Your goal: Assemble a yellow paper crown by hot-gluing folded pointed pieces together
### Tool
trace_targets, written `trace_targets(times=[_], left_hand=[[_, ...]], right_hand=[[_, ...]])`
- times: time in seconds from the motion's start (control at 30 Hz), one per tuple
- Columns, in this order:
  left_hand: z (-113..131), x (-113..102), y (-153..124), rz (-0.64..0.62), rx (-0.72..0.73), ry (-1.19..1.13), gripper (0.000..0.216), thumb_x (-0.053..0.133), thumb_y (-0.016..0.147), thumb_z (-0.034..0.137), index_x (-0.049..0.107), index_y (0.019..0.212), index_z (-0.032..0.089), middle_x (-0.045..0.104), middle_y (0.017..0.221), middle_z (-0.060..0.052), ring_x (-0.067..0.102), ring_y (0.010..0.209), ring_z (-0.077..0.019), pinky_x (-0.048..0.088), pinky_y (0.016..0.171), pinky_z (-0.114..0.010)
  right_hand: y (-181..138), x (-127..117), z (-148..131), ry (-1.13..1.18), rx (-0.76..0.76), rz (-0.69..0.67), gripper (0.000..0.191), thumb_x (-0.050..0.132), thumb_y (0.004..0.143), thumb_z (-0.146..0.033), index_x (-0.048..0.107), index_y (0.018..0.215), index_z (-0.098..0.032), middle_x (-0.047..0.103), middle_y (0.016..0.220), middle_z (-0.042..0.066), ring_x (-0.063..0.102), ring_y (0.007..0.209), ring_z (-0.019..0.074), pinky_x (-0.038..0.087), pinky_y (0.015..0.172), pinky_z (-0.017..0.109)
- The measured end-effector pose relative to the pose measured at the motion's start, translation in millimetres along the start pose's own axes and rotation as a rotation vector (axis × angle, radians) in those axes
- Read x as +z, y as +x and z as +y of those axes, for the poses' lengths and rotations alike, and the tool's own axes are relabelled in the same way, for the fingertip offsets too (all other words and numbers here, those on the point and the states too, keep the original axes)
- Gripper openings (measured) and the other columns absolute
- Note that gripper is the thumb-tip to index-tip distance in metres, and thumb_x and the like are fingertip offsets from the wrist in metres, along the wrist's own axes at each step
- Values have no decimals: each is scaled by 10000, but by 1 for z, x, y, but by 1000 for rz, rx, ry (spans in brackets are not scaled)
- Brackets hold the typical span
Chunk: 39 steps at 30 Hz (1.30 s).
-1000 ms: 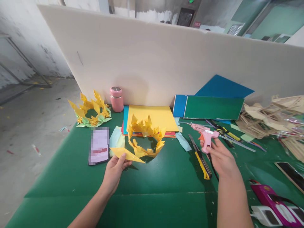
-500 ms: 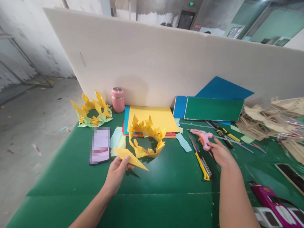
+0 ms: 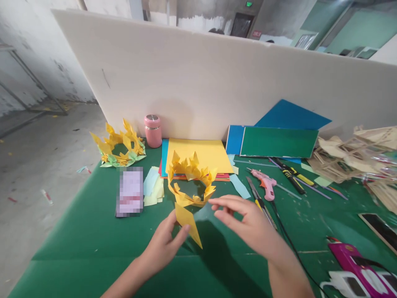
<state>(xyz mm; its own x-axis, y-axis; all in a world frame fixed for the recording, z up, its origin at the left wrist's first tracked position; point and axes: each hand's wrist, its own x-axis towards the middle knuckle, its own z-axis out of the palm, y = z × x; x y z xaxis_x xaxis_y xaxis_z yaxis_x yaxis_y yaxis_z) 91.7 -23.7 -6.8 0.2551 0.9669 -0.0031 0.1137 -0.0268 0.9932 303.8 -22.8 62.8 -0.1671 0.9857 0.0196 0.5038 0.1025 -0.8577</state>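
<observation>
While left fingers (image 3: 182, 236) pinch yellow paper (image 3: 190, 222), empty right fingers (image 3: 229, 203) gape slightly; sign (image 3: 256, 34) illegible.

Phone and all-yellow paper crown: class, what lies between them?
Light-blue paper and pale-yellow paper scraps lie between the phone and the crown, in the head view.

The left grip (image 3: 169, 240) is pinched — the right grip (image 3: 245, 221) hovers, fingers (image 3: 230, 202) loosely bent.

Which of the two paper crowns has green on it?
The far-left crown, beside the pink flask: green pieces line the front of its base. The other crown, in front of the yellow sheet, shows only yellow.
</observation>
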Motion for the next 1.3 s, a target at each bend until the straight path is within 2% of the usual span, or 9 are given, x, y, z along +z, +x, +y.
trace_targets(times=[0.13,0.27,0.37,0.47,0.6,0.83,1.0,1.1,1.3], left_hand=[[7,3,-4,-66,151,310,140,570,777,230,679,863,232,710,823,-61,642,762,-220,497,705,-305],[12,4,-3,-123,158,310,141,530,817,249,657,871,224,700,818,-44,630,757,-197,490,712,-294],[9,-4,5,-97,52,129,224,544,828,368,656,938,209,708,864,-48,631,792,-198,497,743,-304],[1,-18,18,102,-137,-111,347,538,812,498,654,879,178,704,816,-61,624,712,-182,508,673,-297],[-7,-31,28,235,-393,-341,271,713,707,407,640,821,172,679,856,-40,637,688,-149,518,666,-275],[-8,-20,27,130,-565,-471,192,761,701,247,684,841,141,719,893,-81,705,733,-183,546,708,-282],[-11,-15,35,81,-571,-492,269,772,700,227,700,939,124,742,863,-107,707,687,-176,547,669,-263],[-10,-15,41,85,-560,-510,303,789,681,212,693,952,116,732,815,-90,691,649,-149,541,654,-242],[-12,-6,51,133,-429,-531,259,820,628,258,691,820,141,647,617,25,504,435,-40,356,392,-146]], right_hand=[[6,25,-16,-108,-104,-30,232,713,759,-300,727,990,-294,714,989,33,599,972,245,474,846,373],[8,36,-17,-75,-46,-66,84,647,792,-252,731,790,-245,715,803,14,602,690,172,470,618,274],[7,41,-17,8,16,24,138,594,806,-272,705,751,-209,725,823,31,563,580,134,441,524,242],[5,46,-13,79,57,154,198,573,801,-326,674,696,-192,731,975,71,564,552,120,465,514,244],[5,51,-6,81,104,247,242,566,796,-387,667,691,-193,706,1104,101,563,514,119,490,503,267],[17,50,-3,-43,127,158,230,543,792,-367,678,686,-213,730,1063,76,609,535,156,484,526,293],[28,44,2,-102,136,203,233,555,786,-384,684,687,-216,753,801,58,617,551,184,450,527,289],[34,40,8,-42,151,217,267,576,764,-429,652,643,-204,661,565,27,593,517,186,421,509,280],[40,26,12,260,188,263,316,655,670,-486,586,570,-194,541,481,-19,510,464,137,388,479,253]])
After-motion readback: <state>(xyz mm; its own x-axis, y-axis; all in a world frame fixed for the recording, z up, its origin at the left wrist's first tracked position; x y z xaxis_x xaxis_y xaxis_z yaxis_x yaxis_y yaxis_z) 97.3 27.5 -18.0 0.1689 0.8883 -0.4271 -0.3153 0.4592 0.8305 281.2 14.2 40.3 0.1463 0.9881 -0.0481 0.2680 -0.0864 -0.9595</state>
